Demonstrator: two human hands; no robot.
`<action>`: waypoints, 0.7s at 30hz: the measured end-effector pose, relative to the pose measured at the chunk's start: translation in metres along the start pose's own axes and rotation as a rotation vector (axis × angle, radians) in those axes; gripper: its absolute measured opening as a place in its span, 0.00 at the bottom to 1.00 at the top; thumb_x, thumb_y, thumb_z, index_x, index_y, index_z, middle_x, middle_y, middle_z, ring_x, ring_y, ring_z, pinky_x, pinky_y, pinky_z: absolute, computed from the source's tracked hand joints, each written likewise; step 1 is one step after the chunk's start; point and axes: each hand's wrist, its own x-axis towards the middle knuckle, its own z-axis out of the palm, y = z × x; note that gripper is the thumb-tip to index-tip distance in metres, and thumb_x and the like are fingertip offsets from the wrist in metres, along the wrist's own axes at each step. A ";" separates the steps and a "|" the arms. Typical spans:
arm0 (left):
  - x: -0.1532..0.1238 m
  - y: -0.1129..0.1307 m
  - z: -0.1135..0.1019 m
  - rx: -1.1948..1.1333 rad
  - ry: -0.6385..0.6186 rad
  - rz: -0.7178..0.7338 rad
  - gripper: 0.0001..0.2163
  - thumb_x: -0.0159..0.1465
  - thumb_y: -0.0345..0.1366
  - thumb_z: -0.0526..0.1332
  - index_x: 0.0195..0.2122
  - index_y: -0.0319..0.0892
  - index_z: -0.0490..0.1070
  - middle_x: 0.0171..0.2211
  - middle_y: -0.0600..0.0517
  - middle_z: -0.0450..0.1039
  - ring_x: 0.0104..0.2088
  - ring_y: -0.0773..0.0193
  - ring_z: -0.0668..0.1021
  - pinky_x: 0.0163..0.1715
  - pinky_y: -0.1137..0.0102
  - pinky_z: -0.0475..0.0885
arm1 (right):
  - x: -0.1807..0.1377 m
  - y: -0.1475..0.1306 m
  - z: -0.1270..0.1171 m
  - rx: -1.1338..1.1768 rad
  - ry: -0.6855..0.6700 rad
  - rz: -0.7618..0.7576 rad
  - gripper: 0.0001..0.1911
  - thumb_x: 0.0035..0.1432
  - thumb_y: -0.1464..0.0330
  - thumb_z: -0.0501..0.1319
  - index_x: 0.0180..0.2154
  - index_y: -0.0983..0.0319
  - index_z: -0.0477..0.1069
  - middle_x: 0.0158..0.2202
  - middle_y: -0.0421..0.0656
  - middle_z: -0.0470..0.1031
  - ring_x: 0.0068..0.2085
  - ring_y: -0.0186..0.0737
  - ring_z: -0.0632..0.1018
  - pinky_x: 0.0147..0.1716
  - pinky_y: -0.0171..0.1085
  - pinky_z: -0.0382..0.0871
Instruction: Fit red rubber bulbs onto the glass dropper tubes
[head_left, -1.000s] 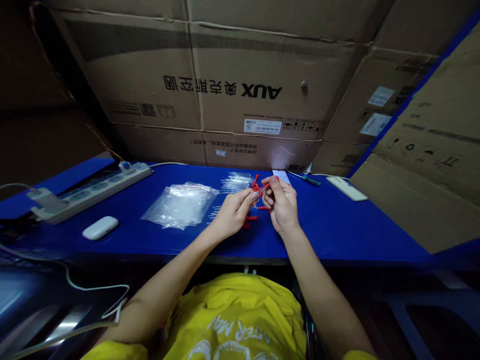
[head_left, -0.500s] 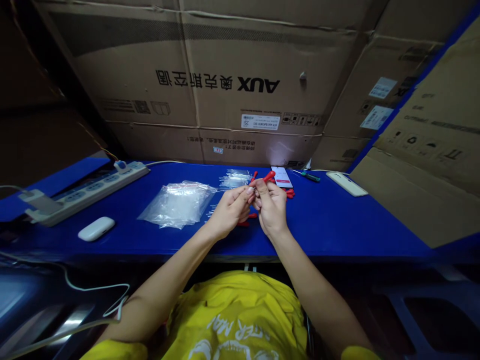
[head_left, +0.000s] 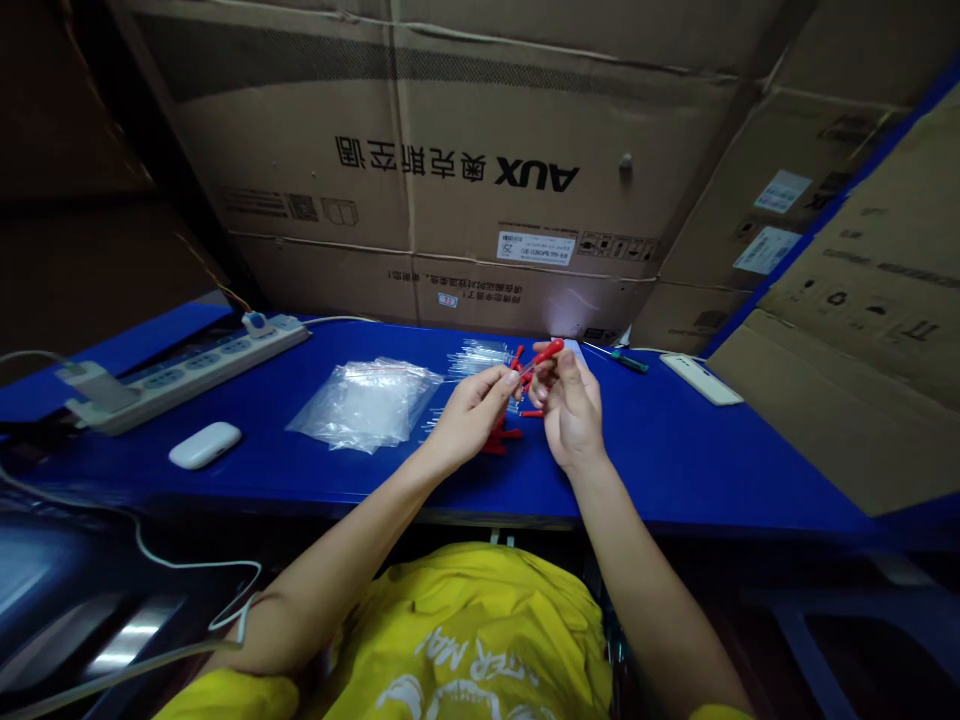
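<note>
My left hand (head_left: 480, 405) pinches a glass dropper by its clear tube, between thumb and forefinger. The dropper's red rubber bulb (head_left: 549, 352) points up and to the right. Just beside the bulb is my right hand (head_left: 574, 405), its fingers loosely curled and apart; whether a fingertip touches the bulb I cannot tell. Beyond my left hand lies a pile of thin clear glass tubes (head_left: 476, 357). Several red-bulbed pieces (head_left: 501, 438) lie on the blue table below and between my hands, partly covered by them.
Clear plastic bags (head_left: 367, 405) lie left of my hands. Further left are a white earbud case (head_left: 205, 445) and a power strip (head_left: 202, 365). A screwdriver (head_left: 628, 361) and a pale phone (head_left: 701, 379) lie to the right. Cardboard (head_left: 450, 200) walls the table's back.
My right hand has come off the dropper and moved slightly right, its fingers loosening. More of the tube and bulb shows now. My left hand still holds the dropper.
</note>
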 end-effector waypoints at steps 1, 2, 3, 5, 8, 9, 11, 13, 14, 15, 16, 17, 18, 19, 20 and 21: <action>0.000 -0.001 0.000 -0.043 -0.003 -0.004 0.22 0.72 0.58 0.61 0.34 0.43 0.66 0.22 0.61 0.54 0.21 0.71 0.56 0.21 0.74 0.53 | 0.000 0.003 0.000 -0.041 -0.043 -0.007 0.23 0.62 0.45 0.70 0.40 0.58 0.79 0.30 0.38 0.69 0.27 0.33 0.68 0.23 0.34 0.63; 0.000 -0.001 0.000 -0.063 -0.016 -0.006 0.22 0.72 0.58 0.60 0.35 0.43 0.66 0.22 0.61 0.54 0.21 0.71 0.57 0.21 0.74 0.54 | -0.001 0.005 0.000 -0.088 -0.083 -0.016 0.22 0.63 0.46 0.69 0.38 0.58 0.78 0.31 0.39 0.69 0.28 0.35 0.70 0.26 0.35 0.66; 0.000 -0.001 -0.001 -0.042 -0.037 -0.001 0.22 0.73 0.58 0.58 0.35 0.43 0.67 0.23 0.60 0.56 0.21 0.70 0.59 0.22 0.74 0.57 | -0.001 0.008 0.000 -0.136 -0.114 -0.027 0.20 0.64 0.47 0.68 0.37 0.58 0.77 0.31 0.39 0.69 0.30 0.36 0.71 0.28 0.36 0.69; -0.001 0.000 -0.005 0.137 -0.065 0.033 0.22 0.75 0.55 0.56 0.35 0.42 0.70 0.25 0.56 0.64 0.25 0.67 0.68 0.28 0.71 0.64 | -0.002 0.012 -0.001 -0.213 -0.133 -0.065 0.18 0.68 0.49 0.66 0.37 0.57 0.75 0.33 0.40 0.70 0.31 0.37 0.72 0.32 0.37 0.71; -0.001 0.005 -0.017 0.493 0.028 0.126 0.19 0.78 0.49 0.53 0.39 0.42 0.77 0.37 0.48 0.79 0.40 0.58 0.79 0.45 0.65 0.72 | -0.004 0.011 -0.003 -0.294 -0.101 -0.150 0.18 0.73 0.50 0.60 0.39 0.56 0.70 0.38 0.41 0.75 0.35 0.39 0.76 0.36 0.38 0.72; 0.000 0.007 -0.021 0.547 0.090 0.161 0.18 0.78 0.47 0.53 0.43 0.42 0.78 0.43 0.47 0.80 0.46 0.56 0.80 0.50 0.63 0.72 | -0.005 0.009 -0.004 -0.331 -0.108 -0.157 0.17 0.74 0.50 0.58 0.40 0.56 0.68 0.37 0.41 0.75 0.34 0.39 0.76 0.35 0.37 0.71; 0.000 0.011 -0.028 0.552 0.186 0.227 0.16 0.77 0.47 0.56 0.54 0.44 0.76 0.52 0.45 0.79 0.52 0.55 0.79 0.53 0.63 0.72 | -0.008 0.004 -0.004 -0.460 -0.187 -0.125 0.16 0.76 0.51 0.55 0.43 0.54 0.66 0.28 0.36 0.70 0.26 0.37 0.71 0.29 0.36 0.65; 0.001 0.016 -0.033 0.488 0.193 0.241 0.17 0.76 0.47 0.58 0.60 0.44 0.74 0.46 0.47 0.79 0.44 0.59 0.79 0.44 0.67 0.73 | -0.013 0.000 -0.002 -0.674 -0.300 -0.107 0.14 0.77 0.53 0.54 0.45 0.54 0.67 0.23 0.33 0.65 0.22 0.38 0.67 0.27 0.36 0.59; 0.001 0.017 -0.035 0.453 0.164 0.234 0.17 0.77 0.47 0.58 0.59 0.44 0.75 0.39 0.49 0.78 0.37 0.61 0.77 0.38 0.69 0.72 | -0.014 -0.002 -0.001 -0.779 -0.347 -0.118 0.13 0.77 0.54 0.54 0.46 0.55 0.68 0.23 0.33 0.66 0.23 0.39 0.69 0.28 0.36 0.59; 0.001 0.019 -0.037 0.424 0.144 0.229 0.16 0.77 0.48 0.58 0.55 0.43 0.76 0.32 0.52 0.75 0.31 0.64 0.74 0.33 0.71 0.69 | -0.016 -0.003 0.000 -0.862 -0.387 -0.135 0.12 0.78 0.56 0.54 0.46 0.55 0.69 0.25 0.35 0.69 0.25 0.40 0.72 0.30 0.37 0.59; 0.001 0.019 -0.038 0.403 0.137 0.227 0.15 0.77 0.47 0.57 0.52 0.43 0.77 0.27 0.55 0.70 0.27 0.66 0.71 0.30 0.72 0.66 | -0.016 -0.003 0.001 -0.917 -0.419 -0.152 0.11 0.78 0.57 0.54 0.47 0.56 0.69 0.27 0.37 0.73 0.28 0.42 0.75 0.32 0.37 0.61; 0.001 0.019 -0.039 0.380 0.142 0.228 0.15 0.78 0.47 0.57 0.48 0.42 0.78 0.25 0.56 0.68 0.25 0.67 0.69 0.28 0.72 0.65 | -0.016 -0.003 0.001 -0.943 -0.439 -0.167 0.11 0.78 0.58 0.53 0.48 0.56 0.69 0.30 0.38 0.76 0.30 0.43 0.77 0.34 0.37 0.62; 0.001 0.019 -0.040 0.356 0.155 0.227 0.15 0.78 0.47 0.57 0.46 0.42 0.78 0.24 0.56 0.67 0.25 0.67 0.69 0.28 0.72 0.65 | -0.015 -0.003 0.000 -0.954 -0.450 -0.184 0.11 0.78 0.59 0.53 0.48 0.57 0.70 0.32 0.40 0.77 0.33 0.44 0.78 0.35 0.37 0.62; 0.002 0.018 -0.041 0.329 0.169 0.223 0.16 0.78 0.47 0.57 0.45 0.41 0.78 0.24 0.56 0.67 0.25 0.67 0.70 0.28 0.72 0.66 | -0.013 -0.003 -0.002 -0.966 -0.452 -0.206 0.12 0.78 0.59 0.52 0.48 0.57 0.71 0.33 0.41 0.78 0.34 0.44 0.79 0.36 0.38 0.63; 0.002 0.017 -0.043 0.299 0.172 0.214 0.16 0.78 0.47 0.57 0.45 0.41 0.78 0.25 0.55 0.68 0.26 0.67 0.71 0.29 0.72 0.67 | -0.011 -0.004 -0.004 -0.984 -0.446 -0.233 0.13 0.79 0.59 0.52 0.46 0.57 0.72 0.34 0.42 0.79 0.34 0.44 0.79 0.37 0.38 0.63; 0.003 0.016 -0.044 0.270 0.162 0.205 0.16 0.78 0.48 0.57 0.46 0.41 0.78 0.27 0.54 0.69 0.27 0.67 0.72 0.29 0.72 0.68 | -0.009 -0.004 -0.007 -1.005 -0.436 -0.263 0.15 0.79 0.60 0.51 0.44 0.57 0.74 0.34 0.42 0.80 0.34 0.44 0.79 0.37 0.38 0.62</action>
